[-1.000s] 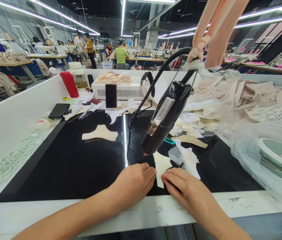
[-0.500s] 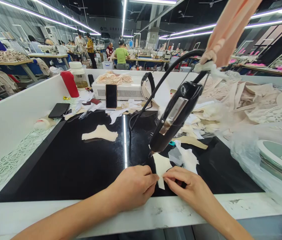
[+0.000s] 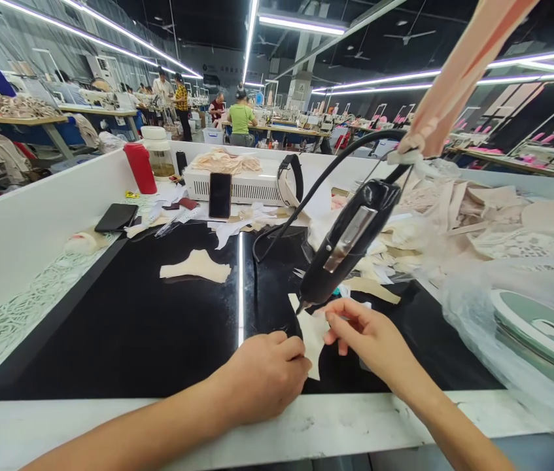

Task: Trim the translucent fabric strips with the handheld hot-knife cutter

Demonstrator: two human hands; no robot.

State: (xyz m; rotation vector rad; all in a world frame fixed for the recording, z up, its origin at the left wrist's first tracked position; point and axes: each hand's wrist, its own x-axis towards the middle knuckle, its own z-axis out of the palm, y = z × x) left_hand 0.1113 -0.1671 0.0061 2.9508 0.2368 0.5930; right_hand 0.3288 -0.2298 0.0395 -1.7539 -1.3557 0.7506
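Note:
A cream fabric piece (image 3: 314,343) lies on the black mat under the pointed tip of a black corded hand tool (image 3: 343,245). This tool hangs tilted from a knotted pink cloth strip (image 3: 458,85). My left hand (image 3: 269,374) rests on the mat with curled fingers, closed on the piece's near left edge. On the other side, my right hand (image 3: 365,333) pinches the piece's right edge between thumb and forefinger, its other fingers bent. Another cream fabric piece (image 3: 195,267) of similar shape lies apart, farther left on the mat.
A phone (image 3: 220,195) leans against a white vented box (image 3: 269,188). Pale scraps (image 3: 492,209) heap at the right, beside plastic film and a green-and-white lidded object (image 3: 541,330). Light green cord (image 3: 26,320) lies along the left. A red container (image 3: 140,169) stands at the back.
The cream piece has turned, its narrow end now pointing away under the tool tip. My right hand has moved up and taken its right edge. The view has shifted slightly.

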